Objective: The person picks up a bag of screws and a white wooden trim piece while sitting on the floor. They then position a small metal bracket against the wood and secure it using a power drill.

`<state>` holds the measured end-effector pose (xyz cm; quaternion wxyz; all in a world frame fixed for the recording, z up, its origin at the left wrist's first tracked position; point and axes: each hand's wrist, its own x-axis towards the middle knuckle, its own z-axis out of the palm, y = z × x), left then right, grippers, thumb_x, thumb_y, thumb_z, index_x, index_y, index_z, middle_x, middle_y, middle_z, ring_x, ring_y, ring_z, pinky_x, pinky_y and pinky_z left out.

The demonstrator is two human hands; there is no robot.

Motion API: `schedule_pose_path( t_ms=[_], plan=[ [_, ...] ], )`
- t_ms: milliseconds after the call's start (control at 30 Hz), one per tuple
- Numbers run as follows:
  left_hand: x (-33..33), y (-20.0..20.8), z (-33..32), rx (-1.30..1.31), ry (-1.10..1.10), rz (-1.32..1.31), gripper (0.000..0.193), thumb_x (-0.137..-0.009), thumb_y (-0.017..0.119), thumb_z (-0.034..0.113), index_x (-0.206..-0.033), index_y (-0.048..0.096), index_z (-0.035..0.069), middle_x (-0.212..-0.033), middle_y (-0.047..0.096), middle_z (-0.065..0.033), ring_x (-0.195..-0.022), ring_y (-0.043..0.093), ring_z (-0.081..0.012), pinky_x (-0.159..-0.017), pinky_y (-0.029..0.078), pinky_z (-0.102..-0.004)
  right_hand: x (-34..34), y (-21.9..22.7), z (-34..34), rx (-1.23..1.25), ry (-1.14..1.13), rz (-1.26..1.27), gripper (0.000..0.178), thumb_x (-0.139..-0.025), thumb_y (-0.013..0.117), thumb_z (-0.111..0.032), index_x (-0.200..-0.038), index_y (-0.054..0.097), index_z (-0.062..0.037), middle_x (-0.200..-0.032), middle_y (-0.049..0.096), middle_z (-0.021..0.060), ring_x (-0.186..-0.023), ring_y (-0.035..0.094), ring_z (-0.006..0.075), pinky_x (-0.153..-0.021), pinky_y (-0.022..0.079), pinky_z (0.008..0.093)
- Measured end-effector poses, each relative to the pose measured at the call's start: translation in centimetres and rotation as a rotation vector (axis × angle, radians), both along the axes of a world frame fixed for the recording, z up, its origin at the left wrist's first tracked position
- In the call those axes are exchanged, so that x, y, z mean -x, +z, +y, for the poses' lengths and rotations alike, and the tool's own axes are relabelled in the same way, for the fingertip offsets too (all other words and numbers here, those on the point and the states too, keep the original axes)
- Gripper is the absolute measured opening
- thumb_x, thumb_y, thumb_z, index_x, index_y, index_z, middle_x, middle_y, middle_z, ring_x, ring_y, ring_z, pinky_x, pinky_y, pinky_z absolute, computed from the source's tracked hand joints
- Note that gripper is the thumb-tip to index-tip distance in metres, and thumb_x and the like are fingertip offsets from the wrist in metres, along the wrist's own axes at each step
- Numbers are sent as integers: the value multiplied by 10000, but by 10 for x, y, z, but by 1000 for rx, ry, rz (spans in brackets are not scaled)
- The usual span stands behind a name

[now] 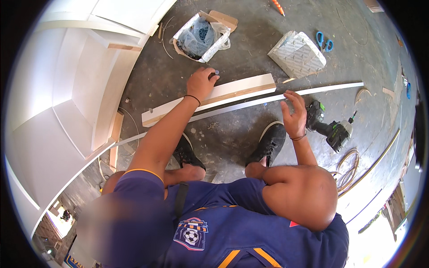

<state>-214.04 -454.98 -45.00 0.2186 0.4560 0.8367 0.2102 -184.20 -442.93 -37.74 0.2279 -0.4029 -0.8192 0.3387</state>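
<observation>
My left hand is closed in a pinch over the far side of a white board that has a bare wood edge. Between its fingertips shows a small dark piece with a bluish end, whose kind I cannot make out. Nearer to me, a long thin white strip runs beside the board on the floor. My right hand is open and holds nothing, its fingers apart close to that strip. Just right of it lies a black and green cordless drill with a bit fitted.
A white cabinet stands at the left. Beyond the board are an open box with a plastic bag inside and a patterned box. Blue-handled scissors and an orange spiral tool lie farther off. Coiled edging lies right.
</observation>
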Motion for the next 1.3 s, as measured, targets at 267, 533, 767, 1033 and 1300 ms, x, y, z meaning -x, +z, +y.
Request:
schedule_pose_path(
  t_ms=[267, 533, 767, 1033, 1300],
  plan=[
    [-11, -8, 8, -78, 27, 50, 113, -854, 582, 211, -856, 619, 103, -887, 617, -90, -812, 615, -314, -678, 493, -426, 2, -4, 1, 82, 67, 34, 229, -815, 635, -65, -1033, 628, 4, -1081, 621, 159, -1038, 575, 308, -921, 436, 364],
    [-14, -10, 15, -59, 116, -141, 183, -796, 632, 163, -962, 614, 90, -921, 611, -119, -810, 615, -325, -704, 493, -402, 13, -4, 6, 137, 107, 58, 214, -819, 630, -69, -1018, 623, 9, -1037, 631, 162, -986, 596, 315, -874, 455, 353],
    [-11, -9, 10, -26, -22, 9, 249, -776, 683, 171, -1002, 645, 73, -895, 627, -93, -712, 607, -225, -657, 489, -353, 13, -6, -1, 157, 121, 40, 218, -797, 645, -82, -1002, 630, -11, -1029, 633, 166, -987, 585, 339, -865, 456, 380],
    [-35, 2, 37, -56, 291, -1165, 187, -907, 592, 211, -985, 631, 45, -891, 631, -45, -741, 603, -150, -712, 509, -309, 17, -7, -1, 335, 70, 114, 263, -812, 654, -111, -1054, 624, -11, -1007, 645, 160, -968, 611, 302, -839, 470, 359],
    [-79, 54, 58, 84, 177, -1774, 204, -954, 522, 181, -1088, 587, 41, -975, 635, -48, -817, 616, -150, -795, 515, -337, 49, -10, 8, 788, 8, 458, 307, -853, 619, -56, -1156, 606, -6, -948, 662, 105, -861, 626, 157, -752, 494, 273]
  ],
)
